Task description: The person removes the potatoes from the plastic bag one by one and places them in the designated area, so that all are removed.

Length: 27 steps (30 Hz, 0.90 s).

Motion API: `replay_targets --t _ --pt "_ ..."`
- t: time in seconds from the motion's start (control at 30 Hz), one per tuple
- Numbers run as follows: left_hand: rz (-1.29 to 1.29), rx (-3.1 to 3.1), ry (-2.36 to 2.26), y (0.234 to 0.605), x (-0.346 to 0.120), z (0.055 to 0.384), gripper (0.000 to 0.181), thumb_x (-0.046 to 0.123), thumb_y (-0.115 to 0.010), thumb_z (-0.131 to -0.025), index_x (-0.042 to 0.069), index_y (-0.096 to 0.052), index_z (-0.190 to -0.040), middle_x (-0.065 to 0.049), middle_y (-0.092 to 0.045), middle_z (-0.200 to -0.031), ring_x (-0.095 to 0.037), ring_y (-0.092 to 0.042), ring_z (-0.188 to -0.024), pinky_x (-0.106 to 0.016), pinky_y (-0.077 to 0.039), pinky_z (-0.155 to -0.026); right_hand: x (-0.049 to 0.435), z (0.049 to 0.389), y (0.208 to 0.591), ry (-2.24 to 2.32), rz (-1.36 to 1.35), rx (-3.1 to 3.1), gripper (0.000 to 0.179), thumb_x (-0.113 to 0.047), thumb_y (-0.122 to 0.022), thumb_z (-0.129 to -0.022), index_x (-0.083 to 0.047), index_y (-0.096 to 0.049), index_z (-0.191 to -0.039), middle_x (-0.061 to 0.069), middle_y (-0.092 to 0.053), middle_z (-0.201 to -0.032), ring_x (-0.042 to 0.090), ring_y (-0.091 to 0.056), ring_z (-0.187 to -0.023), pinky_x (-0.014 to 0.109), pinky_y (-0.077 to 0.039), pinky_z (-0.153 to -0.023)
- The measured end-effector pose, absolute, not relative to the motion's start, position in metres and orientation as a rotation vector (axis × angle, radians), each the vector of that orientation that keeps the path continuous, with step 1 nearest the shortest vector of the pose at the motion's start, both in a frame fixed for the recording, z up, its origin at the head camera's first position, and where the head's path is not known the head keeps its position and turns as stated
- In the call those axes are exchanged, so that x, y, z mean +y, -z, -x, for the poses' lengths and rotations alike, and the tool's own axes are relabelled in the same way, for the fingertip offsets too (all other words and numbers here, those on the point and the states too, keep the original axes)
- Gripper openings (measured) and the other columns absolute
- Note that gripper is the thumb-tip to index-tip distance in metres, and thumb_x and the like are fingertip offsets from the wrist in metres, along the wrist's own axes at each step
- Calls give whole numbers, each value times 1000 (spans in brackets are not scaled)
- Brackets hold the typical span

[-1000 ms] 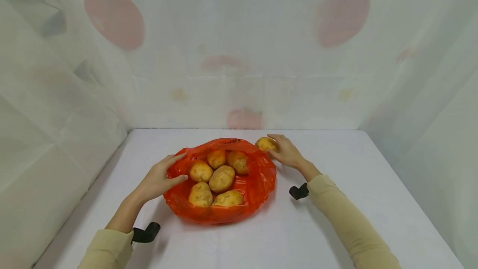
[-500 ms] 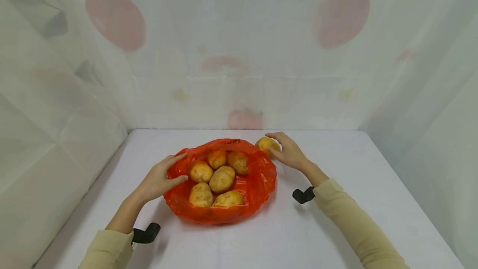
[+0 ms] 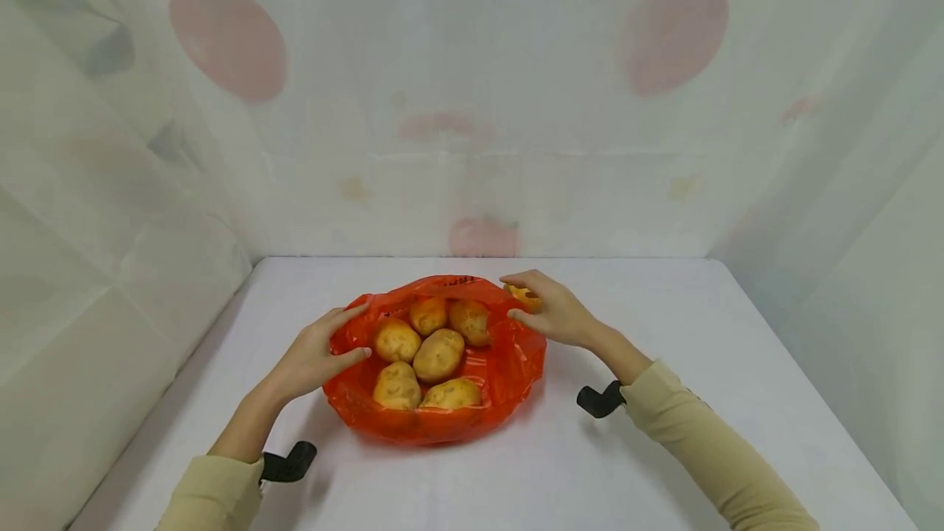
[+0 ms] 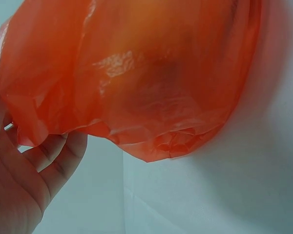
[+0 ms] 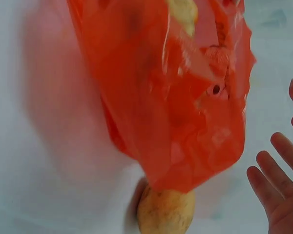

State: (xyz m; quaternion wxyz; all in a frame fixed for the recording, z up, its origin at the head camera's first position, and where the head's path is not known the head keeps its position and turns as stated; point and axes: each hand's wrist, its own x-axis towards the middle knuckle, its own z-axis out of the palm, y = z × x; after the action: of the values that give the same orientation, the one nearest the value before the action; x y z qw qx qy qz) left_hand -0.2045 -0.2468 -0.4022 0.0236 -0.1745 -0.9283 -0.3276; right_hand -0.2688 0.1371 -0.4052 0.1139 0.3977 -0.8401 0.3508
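Note:
A thin red plastic bag (image 3: 435,433) sits on the table, mouth open, with several potatoes (image 3: 438,355) inside. At its left rim my left hand (image 3: 313,355) holds the film, thumb and fingers spread apart around the edge. In the left wrist view the film (image 4: 141,83) covers the fingertips. By the bag's right back rim is my right hand (image 3: 553,310), fingers spread. One potato (image 5: 166,212) lies outside the bag on the table, partly hidden by film. In the right wrist view the right hand (image 5: 283,180) is apart from that potato, holding nothing.
A white-covered table (image 3: 472,490) lies under everything. White curtains (image 3: 472,105) with faded fruit prints hang behind and at both sides. Black camera mounts (image 3: 601,400) stick out from both wrists near the table.
My right hand has come away from the loose potato's right side and moved left, over it and toward the bag's rim. The left hand and the bag look still.

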Motion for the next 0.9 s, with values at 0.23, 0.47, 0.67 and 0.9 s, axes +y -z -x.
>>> replay_targets --t 0.23,0.47,0.67,0.9 --pt "542 -2866 1003 403 -247 205 67 35 -68 -82 16 -40 -140 -14 -46 -134 -33 -51 -113 -50 -50 -86 126 258 401 -970 -1300 -2432 51 -20 -69 -82 -7 -51 -128 9 -58 -114 21 -53 -104 34 -49 -88" --pt "542 -2866 1004 402 -246 205 67 35 -68 -82 15 -40 -140 -16 -45 -135 -34 -50 -114 -49 -50 -84 115 248 400 -1022 -1419 -2472 51 -20 -68 -83 -10 -49 -130 7 -57 -122 24 -57 -104 36 -50 -88" --pt "538 -2870 1006 403 -245 205 66 32 -69 -82 16 -40 -140 -15 -44 -135 -34 -50 -114 -49 -50 -84 107 242 402 -1015 -1503 -2546 51 -20 -67 -84 -11 -48 -131 9 -56 -123 22 -58 -102 34 -51 -86" --pt "532 -2872 995 403 -245 206 67 33 -69 -82 16 -40 -140 -15 -44 -136 -35 -49 -116 -50 -49 -85 99 235 405 -1021 -1585 -2570 49 -19 -68 -84 -7 -49 -128 7 -55 -123 21 -57 -103 34 -49 -90"
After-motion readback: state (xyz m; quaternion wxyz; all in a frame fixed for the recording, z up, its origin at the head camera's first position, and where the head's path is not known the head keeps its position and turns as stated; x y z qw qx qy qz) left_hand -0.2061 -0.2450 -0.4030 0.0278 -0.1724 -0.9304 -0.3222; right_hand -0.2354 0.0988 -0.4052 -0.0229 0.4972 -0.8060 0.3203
